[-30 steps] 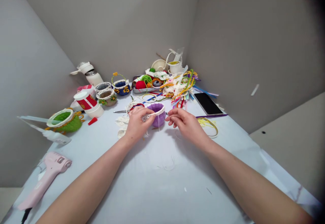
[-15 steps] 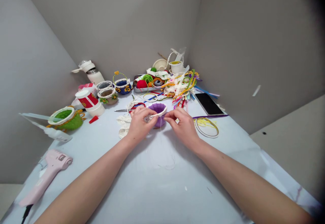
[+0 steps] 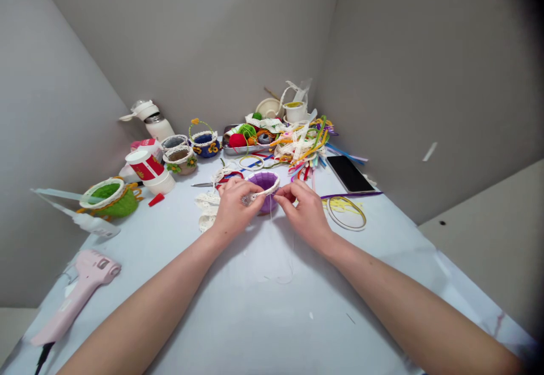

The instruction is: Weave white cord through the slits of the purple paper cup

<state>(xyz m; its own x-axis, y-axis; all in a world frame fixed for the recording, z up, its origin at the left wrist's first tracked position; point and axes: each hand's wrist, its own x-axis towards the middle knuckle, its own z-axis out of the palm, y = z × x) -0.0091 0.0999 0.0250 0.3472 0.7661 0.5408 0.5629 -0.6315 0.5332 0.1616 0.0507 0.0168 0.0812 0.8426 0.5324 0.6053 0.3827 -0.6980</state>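
A small purple basket [image 3: 264,182] with a white lace rim sits between my hands. My left hand [image 3: 239,205] is closed on its near left side, thumb on the lace edge [image 3: 268,190]. Close to the right of the rim, my right hand [image 3: 306,211] pinches a fine thread; whether a needle is in the pinch too is unclear. One thin white thread [image 3: 271,209] hangs at the basket's front, and a loose loop lies on the table below. White lace trim [image 3: 207,211] lies left of my left hand, near red-handled scissors [image 3: 225,179], partly hidden.
On the left are a pink glue gun [image 3: 80,290], a green basket [image 3: 117,200], a glue bottle [image 3: 97,225] and paper cups [image 3: 148,171]. Behind stand small decorated baskets [image 3: 206,145] and a yarn tray [image 3: 242,149]. Right are a phone [image 3: 349,173] and hoops [image 3: 346,213].
My right hand has shifted very slightly at the rim, and the hanging thread has moved a little to the right. My left hand keeps its hold on the basket.
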